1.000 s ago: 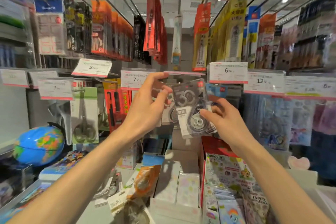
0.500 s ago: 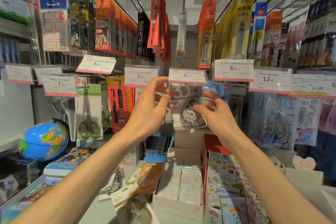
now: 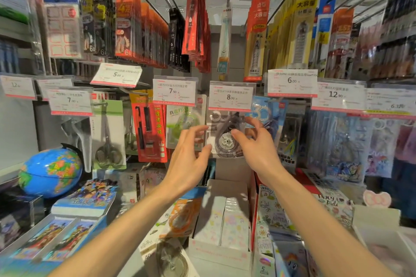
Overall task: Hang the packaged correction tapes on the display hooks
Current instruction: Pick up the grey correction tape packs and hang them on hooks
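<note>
A clear package with a grey correction tape hangs on a display hook just under the 8.00 price tag. My left hand is beside the package's lower left edge, fingers spread, holding nothing. My right hand is at the package's right side with fingers apart; its thumb tip overlaps the package front. A green correction tape package hangs to the left under the 7.90 tag, a blue one to the right. Two more packaged tapes, an orange one and a grey one, lie on the counter below.
Price tags and long hook rods jut out above the hands. Scissors and a red pen pack hang to the left. A globe stands at the left, and boxes of stickers fill the counter under my arms.
The grey package went from held out in front, up and back under the 8.00 tag. Both hands have since opened and dropped slightly away from it.
</note>
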A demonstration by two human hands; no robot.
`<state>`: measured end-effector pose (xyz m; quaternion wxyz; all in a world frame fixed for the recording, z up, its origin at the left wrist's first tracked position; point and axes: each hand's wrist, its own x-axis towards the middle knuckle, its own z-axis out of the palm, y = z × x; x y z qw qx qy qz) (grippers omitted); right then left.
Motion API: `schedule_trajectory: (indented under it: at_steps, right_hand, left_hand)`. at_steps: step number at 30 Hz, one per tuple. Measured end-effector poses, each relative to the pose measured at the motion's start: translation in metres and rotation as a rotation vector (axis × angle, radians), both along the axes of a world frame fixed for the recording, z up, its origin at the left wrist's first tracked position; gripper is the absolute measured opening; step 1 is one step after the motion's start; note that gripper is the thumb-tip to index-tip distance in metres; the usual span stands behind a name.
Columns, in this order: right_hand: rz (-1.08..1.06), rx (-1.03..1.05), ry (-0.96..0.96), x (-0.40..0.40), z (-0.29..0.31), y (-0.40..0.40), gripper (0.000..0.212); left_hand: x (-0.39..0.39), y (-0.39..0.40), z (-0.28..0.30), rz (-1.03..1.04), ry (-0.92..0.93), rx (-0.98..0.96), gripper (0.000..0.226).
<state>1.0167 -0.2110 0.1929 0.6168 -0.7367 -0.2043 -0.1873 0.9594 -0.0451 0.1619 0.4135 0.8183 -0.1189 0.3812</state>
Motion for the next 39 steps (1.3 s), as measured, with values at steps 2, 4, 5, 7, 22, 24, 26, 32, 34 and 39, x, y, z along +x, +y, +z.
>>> schedule_trajectory:
  at_steps: [2, 4, 5, 7, 22, 24, 26, 32, 34, 39]
  right_hand:
    - [-0.043, -0.034, -0.022, 0.000, -0.002, 0.002, 0.057]
    - [-0.080, -0.080, -0.054, 0.000, -0.008, 0.002, 0.061]
    - [-0.104, -0.120, -0.093, -0.002, -0.012, 0.001, 0.064]
    - [-0.171, -0.225, -0.219, -0.007, -0.021, -0.003, 0.066]
    - [-0.247, -0.535, -0.315, 0.002, -0.031, -0.004, 0.063]
    - [-0.241, -0.508, -0.268, -0.001, -0.031, -0.005, 0.059]
    - [-0.224, -0.468, -0.194, -0.005, -0.032, -0.006, 0.063]
    - [-0.112, -0.376, 0.032, -0.025, -0.042, -0.007, 0.073]
    - [-0.071, -0.343, 0.082, -0.034, -0.051, -0.005, 0.072]
    - [-0.013, -0.321, 0.131, -0.062, -0.090, 0.008, 0.065]
  left_hand:
    - [0.011, 0.001, -0.001, -0.015, 0.016, -0.018, 0.038]
    - [0.019, 0.001, -0.002, -0.026, 0.016, 0.004, 0.040]
    - [0.023, 0.002, -0.002, -0.025, 0.009, 0.016, 0.042]
    - [0.030, 0.003, -0.003, -0.017, 0.006, 0.026, 0.045]
    - [0.048, 0.007, -0.004, 0.061, 0.115, 0.117, 0.057]
    - [0.042, 0.008, -0.004, 0.057, 0.135, 0.110, 0.055]
    - [0.035, 0.007, -0.006, 0.034, 0.153, 0.095, 0.054]
    - [0.005, 0.010, -0.025, 0.020, 0.189, 0.032, 0.052]
    - [-0.010, 0.014, -0.038, 0.027, 0.214, 0.007, 0.052]
    - [-0.047, 0.029, -0.079, 0.091, 0.267, -0.117, 0.044]
